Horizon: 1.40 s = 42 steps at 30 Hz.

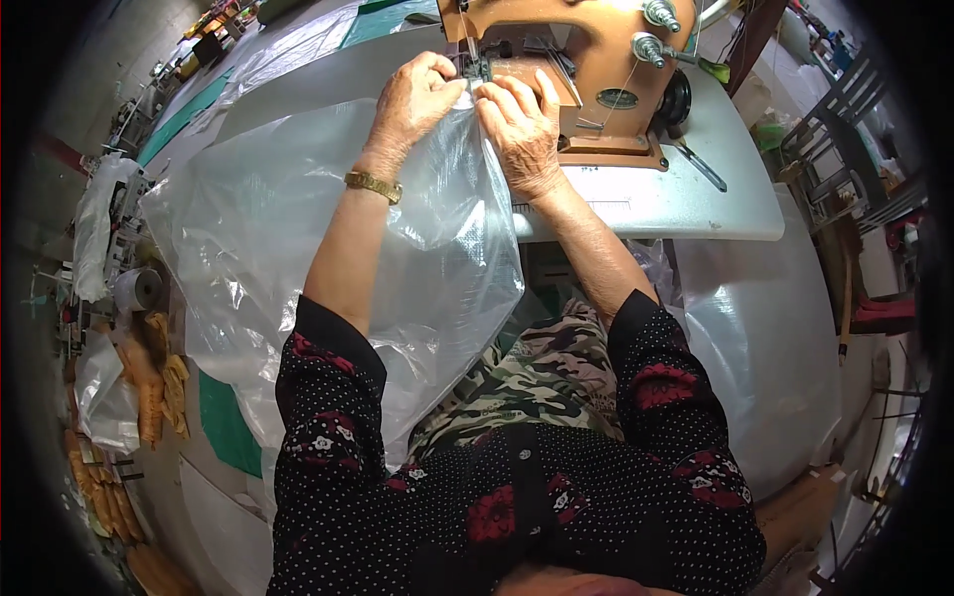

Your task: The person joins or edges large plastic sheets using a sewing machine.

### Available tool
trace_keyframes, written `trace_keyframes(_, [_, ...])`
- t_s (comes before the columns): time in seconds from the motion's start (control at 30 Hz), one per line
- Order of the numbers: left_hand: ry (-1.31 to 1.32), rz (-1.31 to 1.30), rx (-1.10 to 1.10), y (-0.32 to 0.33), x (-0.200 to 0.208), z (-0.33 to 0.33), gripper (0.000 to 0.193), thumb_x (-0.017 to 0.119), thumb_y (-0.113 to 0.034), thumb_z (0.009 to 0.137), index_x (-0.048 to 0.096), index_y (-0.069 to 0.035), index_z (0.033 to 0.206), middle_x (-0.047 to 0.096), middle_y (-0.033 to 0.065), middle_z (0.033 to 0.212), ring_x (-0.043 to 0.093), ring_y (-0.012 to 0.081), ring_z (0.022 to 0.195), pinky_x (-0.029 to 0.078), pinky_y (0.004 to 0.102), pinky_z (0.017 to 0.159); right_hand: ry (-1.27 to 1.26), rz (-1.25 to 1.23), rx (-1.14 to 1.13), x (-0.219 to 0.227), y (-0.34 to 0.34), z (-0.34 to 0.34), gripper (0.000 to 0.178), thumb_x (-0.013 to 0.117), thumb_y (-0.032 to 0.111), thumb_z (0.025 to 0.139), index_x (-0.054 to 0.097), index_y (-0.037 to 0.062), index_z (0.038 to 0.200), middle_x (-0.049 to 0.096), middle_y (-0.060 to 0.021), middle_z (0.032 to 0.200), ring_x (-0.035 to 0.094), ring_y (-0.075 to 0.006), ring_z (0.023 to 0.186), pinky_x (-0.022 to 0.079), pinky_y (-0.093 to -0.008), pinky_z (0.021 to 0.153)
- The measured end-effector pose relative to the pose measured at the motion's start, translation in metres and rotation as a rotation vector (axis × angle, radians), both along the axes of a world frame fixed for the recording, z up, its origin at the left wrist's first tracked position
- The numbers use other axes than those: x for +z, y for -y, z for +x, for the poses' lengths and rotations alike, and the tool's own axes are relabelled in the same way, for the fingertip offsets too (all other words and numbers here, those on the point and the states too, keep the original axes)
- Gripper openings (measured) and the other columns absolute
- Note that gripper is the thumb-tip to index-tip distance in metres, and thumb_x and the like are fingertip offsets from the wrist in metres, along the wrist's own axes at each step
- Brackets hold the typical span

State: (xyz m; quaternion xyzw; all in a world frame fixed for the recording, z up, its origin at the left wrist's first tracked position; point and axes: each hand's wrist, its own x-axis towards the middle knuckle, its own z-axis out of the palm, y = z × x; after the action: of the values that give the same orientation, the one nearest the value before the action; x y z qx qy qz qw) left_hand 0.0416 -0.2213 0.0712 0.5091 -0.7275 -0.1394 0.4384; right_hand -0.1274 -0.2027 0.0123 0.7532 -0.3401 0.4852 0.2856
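Observation:
A clear woven plastic sheet [298, 228] hangs from the needle area of an orange-brown sewing machine [606, 30] and spreads over the table's left side and front edge. My left hand [412, 104] pinches the sheet's gathered edge just left of the presser foot [475, 68]. My right hand [522, 129] grips the same edge just right of it, with its fingers bent and one finger raised. Both hands are close together, right in front of the needle. The exact bit of edge between my fingertips is partly hidden by the fingers.
The machine stands on a pale table [676, 204], with a pair of metal snips or tweezers [701, 167] beside its base. More plastic sheeting [755, 328] hangs at the right. A dark slatted chair [845, 129] stands farther right. A white roll [137, 290] sits at the left.

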Motion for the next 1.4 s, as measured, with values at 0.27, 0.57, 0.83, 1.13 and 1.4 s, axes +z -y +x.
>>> trace_keyframes(0.27, [-0.338, 0.212, -0.132, 0.014, -0.016, -0.001, 0.009, 0.067, -0.004, 0.084, 0.06, -0.003, 0.09, 0.063, -0.0007, 0.076, 0.054, 0.0057, 0.068, 0.044, 0.021, 0.061, 0.046, -0.024, -0.063, -0.004, -0.001, 0.005, 0.014, 0.063, 0.017, 0.08, 0.063, 0.0126, 0.093, 0.064, 0.0016, 0.1, 0.061, -0.0157, 0.1, 0.025, -0.0526, 0.108])
trace_keyframes(0.57, [-0.307, 0.258, -0.015, 0.035, -0.021, 0.002, 0.013, 0.069, -0.002, 0.079, 0.058, -0.001, 0.086, 0.063, 0.0031, 0.076, 0.057, 0.0099, 0.068, 0.047, 0.0227, 0.062, 0.045, -0.037, -0.048, -0.005, 0.003, 0.004, 0.02, 0.063, 0.02, 0.08, 0.063, 0.0155, 0.1, 0.063, 0.0024, 0.103, 0.059, -0.0168, 0.102, 0.027, -0.056, 0.106])
trace_keyframes(0.83, [-0.236, 0.241, 0.049, 0.038, -0.013, -0.007, 0.016, 0.071, -0.001, 0.072, 0.059, -0.003, 0.082, 0.062, 0.0019, 0.075, 0.057, 0.0106, 0.068, 0.047, 0.0251, 0.066, 0.048, -0.031, -0.013, -0.006, 0.002, 0.0, 0.016, 0.062, 0.02, 0.082, 0.063, 0.0177, 0.097, 0.06, 0.0023, 0.103, 0.059, -0.0166, 0.103, 0.029, -0.0533, 0.103])
trace_keyframes(1.13, [-0.411, 0.252, -0.041, 0.04, -0.015, -0.005, 0.019, 0.073, 0.001, 0.067, 0.061, -0.001, 0.081, 0.062, 0.0022, 0.077, 0.057, 0.0132, 0.069, 0.046, 0.0269, 0.067, 0.083, 0.005, 0.01, -0.005, 0.001, -0.001, 0.013, 0.062, 0.02, 0.082, 0.063, 0.0163, 0.095, 0.059, 0.0009, 0.099, 0.058, -0.0175, 0.102, 0.029, -0.0491, 0.102])
trace_keyframes(1.4, [-0.389, 0.181, -0.022, 0.053, -0.023, -0.004, 0.013, 0.07, 0.0, 0.072, 0.062, 0.0, 0.083, 0.064, 0.0047, 0.079, 0.059, 0.0142, 0.072, 0.049, 0.0277, 0.069, 0.069, 0.058, -0.019, -0.006, 0.004, -0.001, 0.02, 0.058, 0.016, 0.083, 0.065, 0.0164, 0.102, 0.06, 0.0012, 0.103, 0.057, -0.016, 0.106, 0.027, -0.045, 0.104])
